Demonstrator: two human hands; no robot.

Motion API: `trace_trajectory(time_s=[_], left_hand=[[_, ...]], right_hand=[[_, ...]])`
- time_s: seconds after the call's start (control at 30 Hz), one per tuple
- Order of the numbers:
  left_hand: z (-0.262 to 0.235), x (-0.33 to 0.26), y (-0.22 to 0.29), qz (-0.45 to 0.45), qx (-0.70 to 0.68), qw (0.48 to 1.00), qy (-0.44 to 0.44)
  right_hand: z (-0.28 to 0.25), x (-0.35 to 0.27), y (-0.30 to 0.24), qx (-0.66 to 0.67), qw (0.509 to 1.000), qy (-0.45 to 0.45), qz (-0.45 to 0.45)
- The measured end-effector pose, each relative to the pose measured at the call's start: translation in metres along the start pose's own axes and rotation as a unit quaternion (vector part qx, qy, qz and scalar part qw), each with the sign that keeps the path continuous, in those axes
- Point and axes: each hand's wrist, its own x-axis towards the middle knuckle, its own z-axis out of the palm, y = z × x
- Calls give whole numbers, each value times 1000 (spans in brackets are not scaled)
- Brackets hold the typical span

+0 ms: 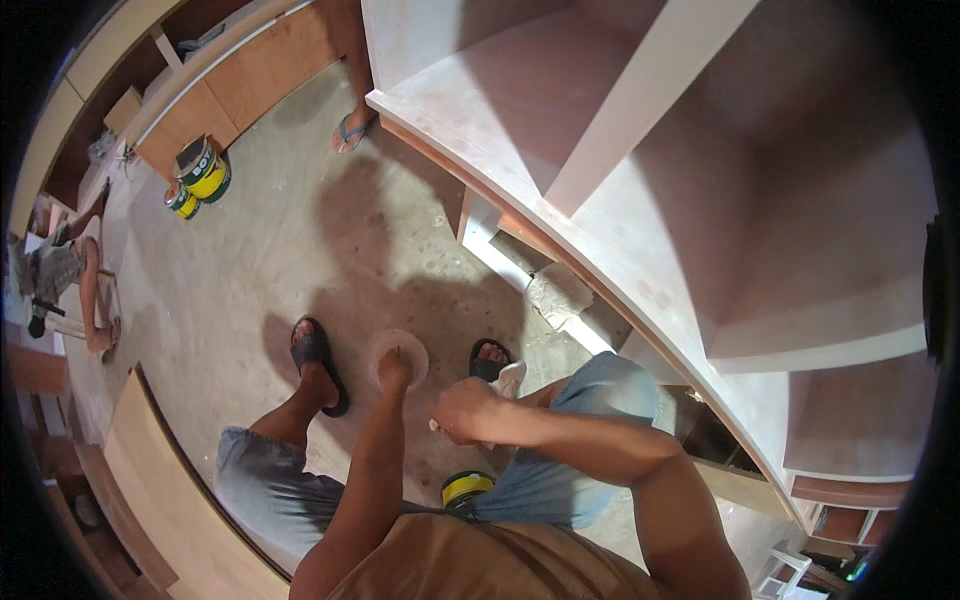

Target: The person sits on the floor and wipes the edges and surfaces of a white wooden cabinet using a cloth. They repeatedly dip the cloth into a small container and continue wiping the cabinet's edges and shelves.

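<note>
My left hand (396, 370) is closed at a round translucent whitish plastic tub (415, 350), held low over the floor between my feet. Whether the tub is shallow or deep, I cannot tell. Bunched in my right hand (468, 410) is a white cloth (511, 380); part sticks out beyond the knuckles and a bit shows below the fingers. The right forearm crosses in front of my right knee, and both hands are apart from each other. A yellow and black paint can (467, 487) stands between my legs.
A large white-coated cabinet (610, 270) with shelves fills the right side. A crumpled whitish cloth or paper (558, 296) lies at its base. Paint cans (205, 172) stand far left. Another person's sandalled foot (350, 132) is beyond; someone sits at left. A wooden panel (170, 480) lies nearby.
</note>
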Motion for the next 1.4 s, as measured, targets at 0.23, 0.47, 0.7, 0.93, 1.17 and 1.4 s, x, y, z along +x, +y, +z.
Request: trace_trajectory(time_s=[0.23,0.47,0.7,0.93,1.17,1.4], left_hand=[[-56,-39,52,-35,-171,979,106],[-48,-25,33,6,-285,942,178],[-109,-54,68,59,-115,977,168],[-50,-31,54,15,-150,971,184],[16,-8,42,50,-103,987,115],[-3,-13,52,49,15,998,21]], right_hand=[[3,0,20,45,998,-27,20],[5,-15,21,72,997,20,27],[-6,-30,11,66,995,56,41],[-1,-60,5,142,984,99,44],[1,-109,-21,177,981,46,69],[2,-113,24,198,974,56,92]])
